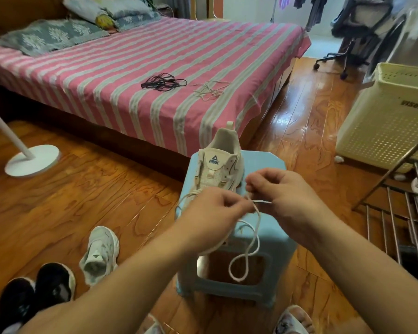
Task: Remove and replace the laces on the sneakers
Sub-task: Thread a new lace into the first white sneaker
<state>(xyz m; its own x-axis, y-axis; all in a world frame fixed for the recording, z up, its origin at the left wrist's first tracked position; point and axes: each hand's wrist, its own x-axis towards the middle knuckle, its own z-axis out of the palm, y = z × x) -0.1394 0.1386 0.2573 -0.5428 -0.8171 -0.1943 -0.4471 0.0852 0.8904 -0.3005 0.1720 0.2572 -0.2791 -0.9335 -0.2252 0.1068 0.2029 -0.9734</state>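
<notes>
My left hand (211, 208) is pinching the soft white lace (250, 249), fingers curled tight on it, and my right hand (279, 191) pinches the stiff tip end just beside it. The rest of the cord hangs in a loose loop over the front of a smooth light-blue plastic stool (270, 239). The cream mesh sneaker (221, 165) sits on top of it, heel away from me. Its mate (99, 254) lies on the glossy wood floor (82, 201). Black laces (163, 83) and pale ones (209, 90) lie tangled on the pink striped bed (131, 68).
</notes>
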